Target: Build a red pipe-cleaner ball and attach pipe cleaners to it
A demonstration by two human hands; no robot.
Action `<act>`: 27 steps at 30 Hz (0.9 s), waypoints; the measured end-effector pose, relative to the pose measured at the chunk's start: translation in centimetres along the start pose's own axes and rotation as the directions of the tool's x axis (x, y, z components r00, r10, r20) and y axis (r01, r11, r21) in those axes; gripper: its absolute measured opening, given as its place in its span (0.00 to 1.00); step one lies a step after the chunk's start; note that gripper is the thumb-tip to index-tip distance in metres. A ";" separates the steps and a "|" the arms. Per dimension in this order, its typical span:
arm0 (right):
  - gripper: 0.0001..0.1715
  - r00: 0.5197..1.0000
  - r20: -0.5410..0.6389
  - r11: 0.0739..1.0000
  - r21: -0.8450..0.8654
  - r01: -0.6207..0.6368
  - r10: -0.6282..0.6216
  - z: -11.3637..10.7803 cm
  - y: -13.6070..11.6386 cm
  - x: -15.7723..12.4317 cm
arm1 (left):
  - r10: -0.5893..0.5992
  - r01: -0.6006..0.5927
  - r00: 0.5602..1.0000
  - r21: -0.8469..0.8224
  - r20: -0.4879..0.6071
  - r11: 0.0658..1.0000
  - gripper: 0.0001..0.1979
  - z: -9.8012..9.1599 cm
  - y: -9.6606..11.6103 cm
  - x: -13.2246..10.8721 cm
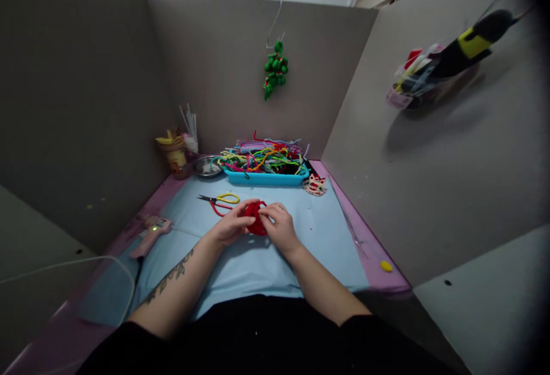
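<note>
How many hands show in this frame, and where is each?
2. The left hand grips the red piece from its left side; the right hand has its fingertips on its right side. No others show.

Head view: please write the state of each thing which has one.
Red piece: held, left grip and right grip both on it
Scissors: lying, handles spread
Glue gun: lying on its side, green light on
Blue tray: heaped with coloured strands
Metal dish: uncovered
Green ornament: hanging
</note>
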State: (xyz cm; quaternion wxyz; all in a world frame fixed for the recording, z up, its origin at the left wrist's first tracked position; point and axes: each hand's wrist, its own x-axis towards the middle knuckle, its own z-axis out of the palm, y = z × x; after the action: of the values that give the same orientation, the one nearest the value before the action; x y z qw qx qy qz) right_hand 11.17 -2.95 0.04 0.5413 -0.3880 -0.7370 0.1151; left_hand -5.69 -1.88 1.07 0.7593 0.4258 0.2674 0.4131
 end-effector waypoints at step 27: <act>0.06 0.996 0.051 0.985 -0.159 -0.068 0.077 1.1 -0.5 -0.3 | 0.558 -0.218 0.830 0.926 0.011 0.307 0.26 -0.7 -2.1 1.4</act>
State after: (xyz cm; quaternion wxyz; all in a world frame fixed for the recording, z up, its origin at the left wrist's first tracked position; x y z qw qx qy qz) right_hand 10.06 -3.25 -0.34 0.4832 -0.4527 -0.7443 0.0875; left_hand -4.69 -0.99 -1.14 0.2305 0.7439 0.4493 0.4378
